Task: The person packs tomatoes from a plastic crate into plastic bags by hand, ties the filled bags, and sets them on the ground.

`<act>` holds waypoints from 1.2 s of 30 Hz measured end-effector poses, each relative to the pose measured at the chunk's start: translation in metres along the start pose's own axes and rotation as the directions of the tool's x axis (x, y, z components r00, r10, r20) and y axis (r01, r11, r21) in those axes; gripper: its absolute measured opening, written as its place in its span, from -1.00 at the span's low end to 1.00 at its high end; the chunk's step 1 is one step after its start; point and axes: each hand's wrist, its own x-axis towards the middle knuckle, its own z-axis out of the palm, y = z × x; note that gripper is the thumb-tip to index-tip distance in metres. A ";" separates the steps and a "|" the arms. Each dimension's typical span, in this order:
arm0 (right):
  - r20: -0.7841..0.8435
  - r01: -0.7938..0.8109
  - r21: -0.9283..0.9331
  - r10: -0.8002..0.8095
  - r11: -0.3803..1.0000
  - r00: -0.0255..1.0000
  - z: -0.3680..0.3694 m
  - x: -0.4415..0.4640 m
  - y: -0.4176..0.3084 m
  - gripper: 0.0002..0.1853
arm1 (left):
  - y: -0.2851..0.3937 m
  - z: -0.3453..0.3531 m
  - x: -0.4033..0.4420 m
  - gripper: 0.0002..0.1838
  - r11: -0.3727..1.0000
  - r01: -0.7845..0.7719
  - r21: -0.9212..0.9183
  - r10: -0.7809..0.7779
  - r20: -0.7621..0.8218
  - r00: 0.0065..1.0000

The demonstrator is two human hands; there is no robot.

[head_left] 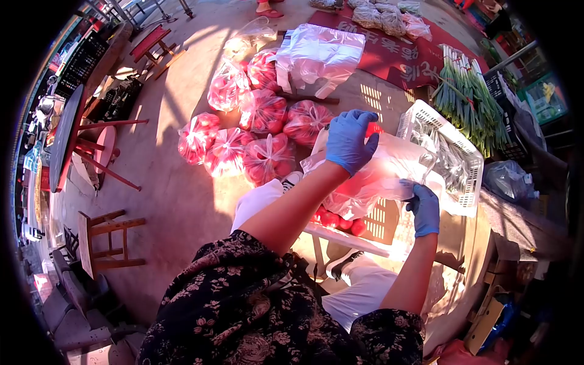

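My left hand [351, 141], in a blue glove, curves its fingers and thumb around a red tomato [374, 129], which is partly hidden. Lower right, my gloved right hand [424, 210] pinches the edge of a clear plastic bag [389, 164]. The bag spreads below and between both hands, with red showing through it. Under its near side, several loose tomatoes [333, 220] lie in a white crate [375, 222]. To the left on the floor stand several tied clear bags of tomatoes [263, 111].
A stack of white plastic bags [322, 55] lies beyond the tied bags. At right are a white basket [471, 161] with clear plastic in it and bundled green onions [468, 100]. A wooden stool [109, 243] and a red stool [152, 44] stand at left.
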 end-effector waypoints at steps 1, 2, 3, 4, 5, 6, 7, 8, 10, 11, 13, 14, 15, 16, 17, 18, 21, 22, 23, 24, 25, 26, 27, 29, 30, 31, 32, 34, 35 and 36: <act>-0.045 0.005 0.017 -0.005 1.000 0.999 0.000 0.002 0.003 -0.79 | 0.003 0.000 -0.001 -0.78 0.998 -0.004 -0.067 0.006 0.028 1.000; -0.051 0.002 0.060 0.001 0.998 0.999 0.000 0.003 0.006 -0.79 | 0.007 0.002 -0.004 -0.82 0.991 -0.008 -0.135 0.015 0.056 0.998; -0.057 -0.001 0.103 0.007 0.995 0.998 0.003 0.003 0.007 -0.79 | 0.011 0.006 -0.009 -0.85 0.949 0.099 -0.301 -0.032 0.219 0.975; -0.064 -0.004 0.146 0.014 0.989 0.998 0.004 0.004 0.009 -0.78 | 0.015 0.006 -0.014 -0.79 0.941 0.220 -0.258 -0.089 0.438 0.895; -0.093 -0.042 0.070 0.049 0.997 0.994 0.004 0.007 0.013 -0.78 | 0.016 0.011 -0.019 -0.74 0.934 0.265 -0.241 -0.075 0.592 0.802; -0.112 -0.050 0.116 0.064 0.992 0.992 0.013 0.004 0.008 -0.78 | 0.016 0.018 -0.024 -0.68 0.927 0.305 -0.216 -0.055 0.727 0.685; -0.129 -0.056 0.162 0.077 0.985 0.989 0.030 -0.003 -0.002 -0.77 | 0.017 0.021 -0.028 -0.64 0.911 0.324 -0.257 -0.031 0.739 0.673; -0.144 -0.059 0.209 0.091 0.976 0.985 0.039 -0.006 -0.008 -0.76 | 0.018 0.023 -0.030 -0.59 0.892 0.341 -0.296 -0.005 0.749 0.662; -0.026 0.046 0.096 -0.044 0.994 0.999 0.040 -0.007 -0.005 -0.74 | 0.013 0.033 -0.035 -0.51 0.831 0.428 -0.355 -0.025 0.746 0.666; 0.002 0.050 0.011 -0.050 0.999 0.999 0.039 -0.009 -0.006 -0.75 | 0.008 0.041 -0.039 -0.47 0.783 0.494 -0.377 -0.073 0.734 0.675; 0.000 -0.034 -0.242 0.035 0.970 0.999 0.044 -0.018 -0.024 -0.80 | 0.008 0.037 -0.034 -0.37 0.642 0.661 -0.389 -0.149 0.782 0.605; 0.060 0.020 -0.168 -0.010 0.986 0.998 0.041 -0.017 -0.019 -0.82 | 0.005 0.042 -0.034 -0.37 0.591 0.693 -0.413 -0.103 0.814 0.572; 0.114 0.070 -0.089 -0.060 0.994 0.992 0.039 -0.014 -0.011 -0.84 | 0.008 0.041 -0.031 -0.36 0.537 0.725 -0.431 -0.053 0.841 0.539; 0.164 0.115 -0.008 -0.113 0.993 0.980 0.035 -0.013 -0.006 -0.85 | 0.011 0.039 -0.030 -0.36 0.480 0.757 -0.443 0.000 0.863 0.506; 0.217 0.118 0.019 -0.119 0.993 0.969 0.030 -0.011 -0.003 -0.84 | 0.010 0.033 -0.030 -0.55 0.448 0.826 -0.342 -0.039 0.916 0.400; 0.189 0.134 0.021 -0.136 0.991 0.973 0.027 -0.011 -0.003 -0.83 | 0.014 0.023 -0.025 -0.60 0.519 0.794 -0.317 -0.083 0.906 0.416; 0.101 0.146 -0.004 -0.145 0.989 0.984 0.020 -0.011 -0.010 -0.83 | 0.015 0.019 -0.021 -0.74 0.657 0.672 -0.341 -0.194 0.785 0.589; 0.085 0.119 -0.073 -0.113 0.990 0.990 0.017 -0.009 -0.011 -0.84 | 0.014 0.021 -0.025 -0.74 0.769 0.564 -0.301 -0.220 0.704 0.675; 0.059 0.088 -0.140 -0.080 0.986 0.995 0.015 -0.007 -0.012 -0.84 | 0.009 0.025 -0.028 -0.75 0.787 0.545 -0.290 -0.238 0.671 0.702; 0.019 0.050 -0.205 -0.047 0.977 0.999 0.009 -0.007 -0.012 -0.84 | 0.004 0.031 -0.031 -0.75 0.802 0.525 -0.284 -0.245 0.644 0.724; 0.022 0.066 -0.160 -0.063 0.985 0.998 0.006 -0.006 -0.010 -0.82 | 0.010 0.026 -0.027 -0.77 0.846 0.482 -0.226 -0.249 0.632 0.734; 0.067 0.101 -0.115 -0.093 0.988 0.993 0.001 -0.003 -0.003 -0.80 | 0.013 0.020 -0.023 -0.79 0.883 0.436 -0.172 -0.246 0.621 0.744; 0.082 0.110 -0.084 -0.103 0.990 0.991 0.003 -0.008 -0.009 -0.79 | 0.008 0.025 -0.026 -0.77 0.877 0.437 -0.200 -0.243 0.600 0.763; 0.140 0.045 0.009 -0.046 0.999 0.989 -0.003 -0.004 -0.007 -0.79 | -0.005 0.037 -0.034 -0.77 0.843 0.441 -0.307 -0.230 0.536 0.812; 0.147 0.022 0.095 -0.036 0.995 0.988 -0.003 -0.004 -0.006 -0.79 | -0.009 0.040 -0.036 -0.79 0.811 0.441 -0.383 -0.226 0.490 0.842; 0.129 0.017 0.107 -0.031 0.994 0.991 -0.004 -0.004 -0.007 -0.81 | -0.001 0.035 -0.032 -0.79 0.845 0.404 -0.349 -0.228 0.449 0.864; 0.118 0.011 0.122 -0.025 0.993 0.993 -0.003 -0.003 -0.006 -0.81 | 0.005 0.027 -0.026 -0.79 0.878 0.368 -0.308 -0.229 0.405 0.885; 0.072 0.005 0.122 -0.014 0.993 0.997 0.000 -0.001 -0.003 -0.82 | 0.006 0.027 -0.025 -0.79 0.914 0.257 -0.314 -0.128 0.377 0.917; 0.043 0.005 0.149 -0.011 0.989 0.999 0.003 0.000 -0.002 -0.81 | 0.009 0.027 -0.025 -0.77 0.886 0.307 -0.347 -0.140 0.431 0.891; 0.064 0.002 0.166 -0.013 0.986 0.998 0.004 0.000 0.000 -0.81 | 0.012 0.028 -0.026 -0.75 0.856 0.359 -0.373 -0.150 0.485 0.862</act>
